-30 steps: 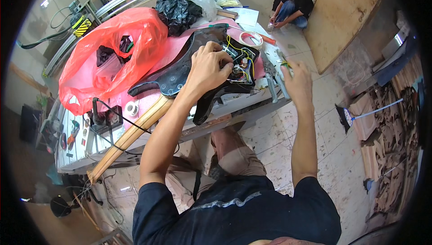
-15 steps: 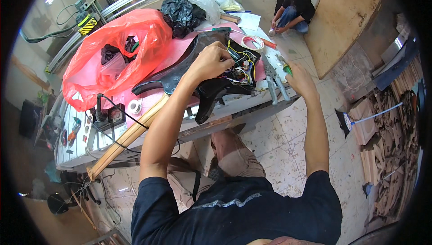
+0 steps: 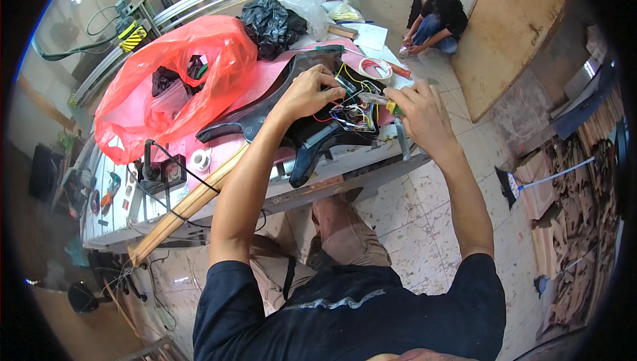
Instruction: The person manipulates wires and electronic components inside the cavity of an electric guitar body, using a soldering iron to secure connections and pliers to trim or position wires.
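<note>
1. At left, a red plastic bag (image 3: pixel 219 42) sits on the tabletop (image 3: pixel 114 231).
2. In the middle lies your guitar (image 3: pixel 255 117), its black body on the tabletop and its pale neck (image 3: pixel 189 205) running toward the lower left.
3. Your left hand (image 3: pixel 308 99) is over the body, its fingers curled beside the open cavity; I cannot tell whether they are closed on a wire.
4. Just right of them, loose wires (image 3: pixel 355 117) fill the cavity. The step in hand looks like wiring work.
5. Your right hand (image 3: pixel 421 109) grips a hand tool (image 3: pixel 375 98) by its yellow-green handle, the metal end pointing at the wires. The next move seems to call for a steady left hand and a careful tool tip.
</note>
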A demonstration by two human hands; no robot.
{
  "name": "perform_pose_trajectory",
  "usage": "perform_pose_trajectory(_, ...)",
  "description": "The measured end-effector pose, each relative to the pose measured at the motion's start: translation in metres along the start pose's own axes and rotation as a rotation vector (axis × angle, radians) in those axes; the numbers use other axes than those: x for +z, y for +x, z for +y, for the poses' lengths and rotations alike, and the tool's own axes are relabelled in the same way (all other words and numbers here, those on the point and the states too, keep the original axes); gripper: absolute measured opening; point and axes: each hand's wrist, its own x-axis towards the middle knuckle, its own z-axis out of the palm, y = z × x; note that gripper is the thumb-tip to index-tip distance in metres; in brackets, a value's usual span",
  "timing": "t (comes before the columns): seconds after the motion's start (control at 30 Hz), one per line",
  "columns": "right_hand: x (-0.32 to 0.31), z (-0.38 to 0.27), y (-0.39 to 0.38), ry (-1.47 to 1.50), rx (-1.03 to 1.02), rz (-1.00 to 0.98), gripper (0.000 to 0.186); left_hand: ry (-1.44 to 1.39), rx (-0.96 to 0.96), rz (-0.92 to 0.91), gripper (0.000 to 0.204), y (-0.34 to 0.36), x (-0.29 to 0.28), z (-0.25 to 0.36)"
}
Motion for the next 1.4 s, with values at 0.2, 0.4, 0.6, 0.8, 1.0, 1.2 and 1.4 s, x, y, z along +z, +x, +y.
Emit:
perform_pose_trajectory(0.2, 0.019, -0.005, 0.013, -0.142, -0.065, -0.054, 0.03, -0.045, 0.017, 0.045, 0.028, -0.002, 0.004, -0.006)
perform_pose_trajectory(0.4, 0.022, -0.011, 0.022, -0.256, -0.057, -0.055, 0.026, -0.065, 0.022, 0.045, 0.028, -0.001, 0.007, -0.01)
perform_pose_trajectory(0.6, 0.025, -0.013, 0.022, -0.235, -0.054, -0.063, 0.027, -0.09, 0.012, 0.051, 0.028, -0.001, 0.008, -0.01)
perform_pose_trajectory(0.8, 0.023, -0.014, 0.023, -0.177, -0.022, -0.064, 0.028, -0.101, 0.004, 0.051, 0.028, -0.001, 0.008, -0.011)
perform_pose_trajectory(1.0, 0.021, -0.016, 0.026, -0.197, -0.033, -0.09, 0.022, -0.094, 0.011, 0.069, 0.027, -0.002, 0.008, -0.009)
perform_pose_trajectory(1.2, 0.023, -0.017, 0.025, -0.223, -0.049, -0.061, 0.02, -0.09, 0.019, 0.088, 0.026, -0.003, 0.009, -0.008)
perform_pose_trajectory(1.4, 0.022, -0.017, 0.028, -0.277, -0.085, -0.062, 0.019, -0.065, 0.02, 0.066, 0.025, -0.002, 0.009, -0.008)
